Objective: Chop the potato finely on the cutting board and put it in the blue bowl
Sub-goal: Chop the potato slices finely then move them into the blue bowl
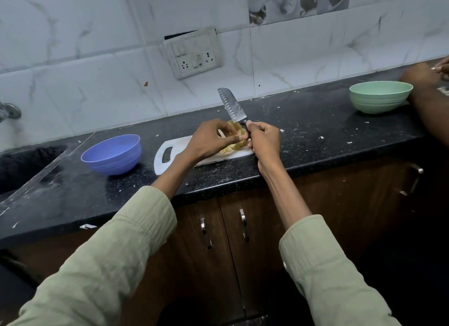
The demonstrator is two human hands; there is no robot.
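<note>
Two bowls: a blue bowl point(112, 154) of matte ribbed plastic is seen at centre left, a green bowl point(380, 96) of the same ribbed round shape at upper right; both are set on the worktop point(303, 128), well apart.
Worktop: black speckled stone, glossy, strewn with pale scraps.
Cutting board point(170, 155): one, white plastic, rounded corners, with a slot handle at its left end; it is laid just right of the blue bowl.
Potato point(237, 141): a pale yellow heap of cut pieces is seen on the right part of the cutting board, partly hidden by both hands; the pieces cannot be counted.
Knife point(230, 105): one, steel blade with a row of oval dimples, tip pointed up toward the wall, raised above the potato.
Right hand point(263, 143): fingers are curled tightly round the dark knife handle.
Left hand point(211, 141): fingers are bent over the potato heap, fingertips brought against the pieces near the knife handle; whether a piece is pinched cannot be told.
Sleeves: two, pale green ribbed cloth.
Other person's arm point(425, 92): seen at the right edge, beside the green bowl.
</note>
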